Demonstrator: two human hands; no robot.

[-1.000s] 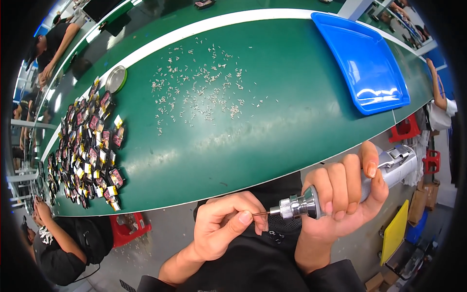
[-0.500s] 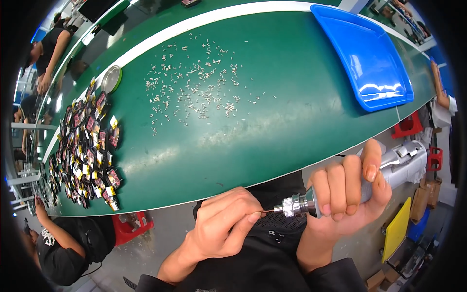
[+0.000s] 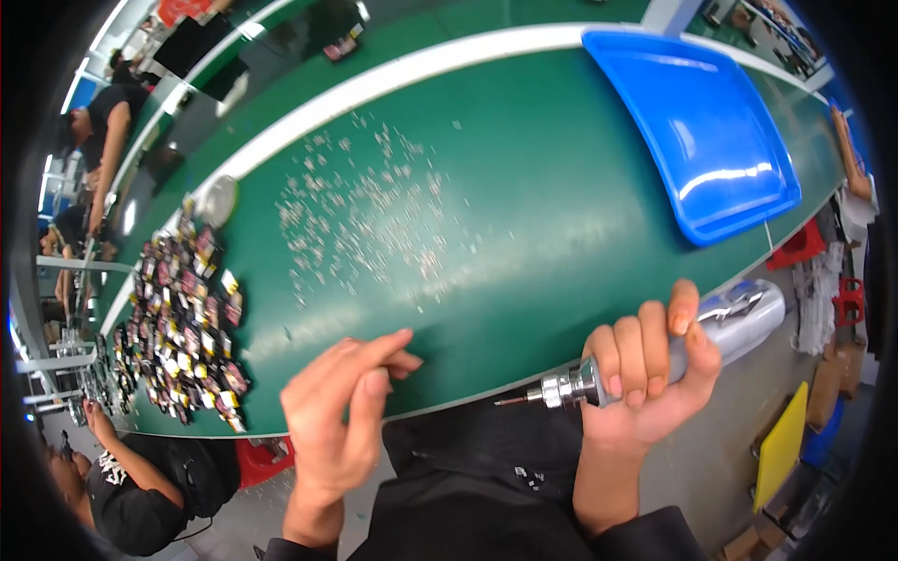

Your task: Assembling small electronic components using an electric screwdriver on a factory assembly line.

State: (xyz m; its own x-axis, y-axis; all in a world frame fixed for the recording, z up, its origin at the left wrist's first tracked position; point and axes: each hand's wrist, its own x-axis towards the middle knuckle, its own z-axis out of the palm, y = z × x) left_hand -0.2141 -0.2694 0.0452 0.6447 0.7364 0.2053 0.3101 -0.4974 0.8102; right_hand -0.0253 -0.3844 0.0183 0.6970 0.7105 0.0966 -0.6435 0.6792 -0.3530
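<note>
My right hand (image 3: pixel 645 383) is wrapped round a silver power screwdriver (image 3: pixel 730 323), which points left over the near edge of the table. The chrome nose (image 3: pixel 566 389) ends in a thin bit (image 3: pixel 513 401) that stands free. My left hand (image 3: pixel 341 411) hovers at the near table edge, thumb and fingers apart, with nothing visible between them. Beyond it, many tiny pale slivers (image 3: pixel 428 264) lie scattered over the green table (image 3: pixel 561 187). Left of this hand, a heap of small black parts (image 3: pixel 187 346) with pink, white and yellow faces spreads along the table.
A blue tray (image 3: pixel 690 79) rests at the far right of the table. By the heap's far end is a round shallow tin (image 3: pixel 220 201). Another person (image 3: pixel 140 477) sits at the lower left; a red stool (image 3: pixel 262 461) is under the table edge.
My left hand has let go of the bit at the screwdriver's tip, moved left and up, and opened. The right hand still grips the screwdriver, shifted slightly left. The view has tilted.
</note>
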